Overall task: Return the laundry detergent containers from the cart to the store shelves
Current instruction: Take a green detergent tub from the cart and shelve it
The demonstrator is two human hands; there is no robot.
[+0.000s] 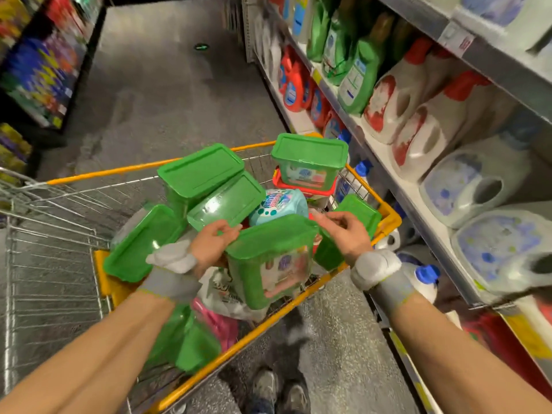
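My left hand (213,245) and right hand (348,234) each grip an opposite lid edge of a green detergent tub (268,258), held tilted over the near rim of the yellow-railed cart (388,218); more green tubs (200,171) crowd the basket; the shelf (385,153) edge runs close on my right, open aisle floor (167,94) ahead; the labels are too blurred to read.
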